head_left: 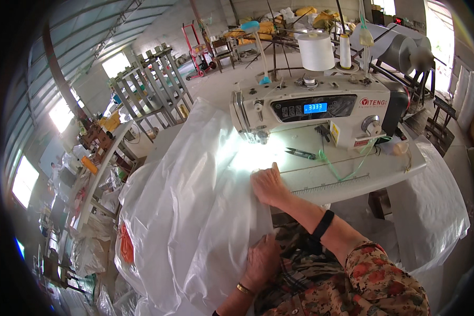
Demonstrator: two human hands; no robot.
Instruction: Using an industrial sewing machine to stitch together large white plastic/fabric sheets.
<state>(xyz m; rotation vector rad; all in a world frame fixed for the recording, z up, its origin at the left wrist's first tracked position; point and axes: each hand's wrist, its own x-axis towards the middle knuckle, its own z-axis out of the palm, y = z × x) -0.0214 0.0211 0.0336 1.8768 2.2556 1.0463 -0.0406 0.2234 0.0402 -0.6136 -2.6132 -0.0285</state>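
The right hand (268,184) lay flat, fingers together, on the white woven plastic sheet (195,210) near the sewing machine (310,108); nearer, the left hand (260,260) pinched the sheet's edge.

We are seeing a small rectangular blue-lit screen (315,108) glowing in the dark oval control panel (313,108) on the white sewing machine's (310,105) front. A red round logo label (373,102) is sitting to its right, and a yellow-and-red sticker (335,134) is hanging below.
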